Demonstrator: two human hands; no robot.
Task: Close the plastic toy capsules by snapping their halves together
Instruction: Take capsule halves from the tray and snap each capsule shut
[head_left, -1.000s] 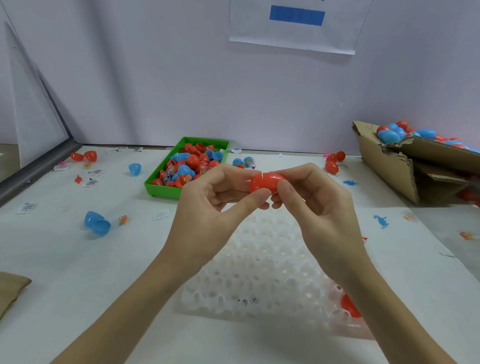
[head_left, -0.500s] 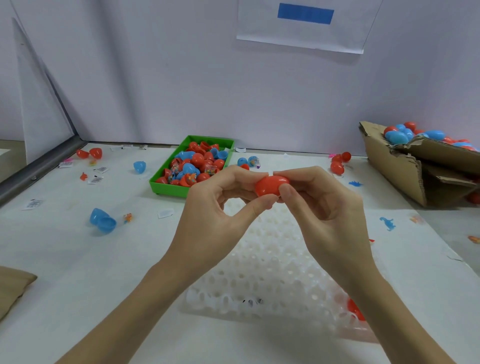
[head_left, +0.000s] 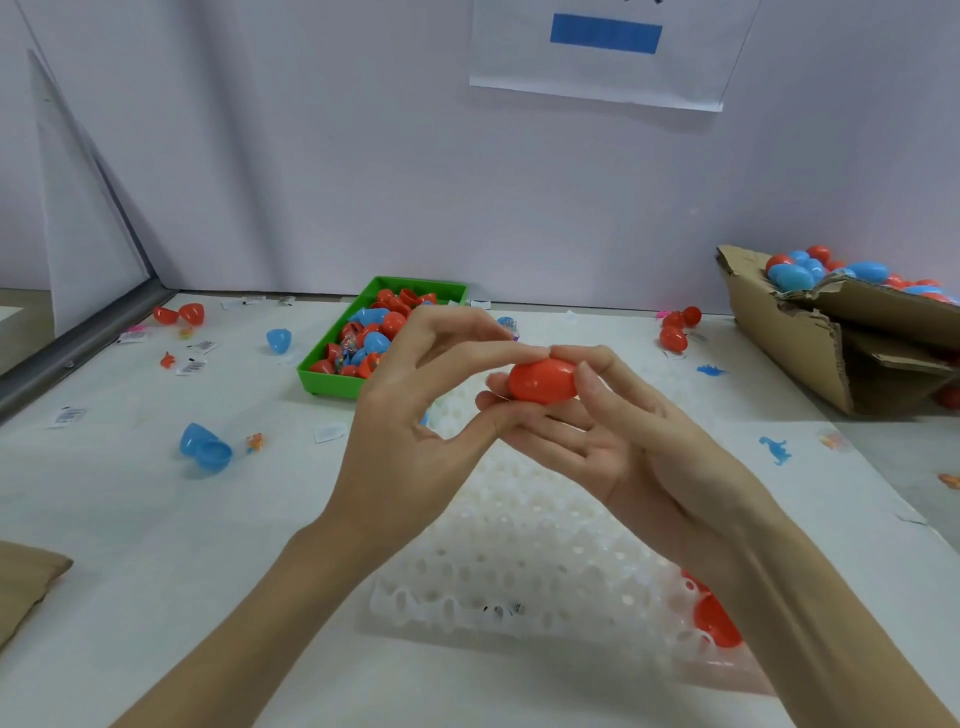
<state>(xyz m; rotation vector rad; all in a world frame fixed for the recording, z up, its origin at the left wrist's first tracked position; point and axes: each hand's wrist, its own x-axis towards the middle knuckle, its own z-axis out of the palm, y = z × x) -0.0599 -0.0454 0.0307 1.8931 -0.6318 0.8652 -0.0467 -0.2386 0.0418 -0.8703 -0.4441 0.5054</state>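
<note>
A red capsule (head_left: 540, 382), its halves together in one egg shape, is held above the white dimpled tray (head_left: 519, 561) in the middle of the view. My left hand (head_left: 410, 421) pinches its left end between thumb and forefinger. My right hand (head_left: 639, 457) lies palm up, with its fingers under the capsule and its forefinger and thumb curled around the right end. Another red capsule (head_left: 717, 623) sits in the tray's near right corner, partly hidden by my right forearm.
A green tray (head_left: 332, 382) of red and blue capsule halves stands behind my hands. At the right a torn cardboard box (head_left: 789, 343) holds several capsules. An open blue capsule (head_left: 205, 449), loose red capsules (head_left: 675, 330), small toys and paper slips lie on the white table.
The two red halves, slightly apart a second ago, now sit together as one egg. My right hand has turned palm up beneath it, and both hands have shifted slightly right.
</note>
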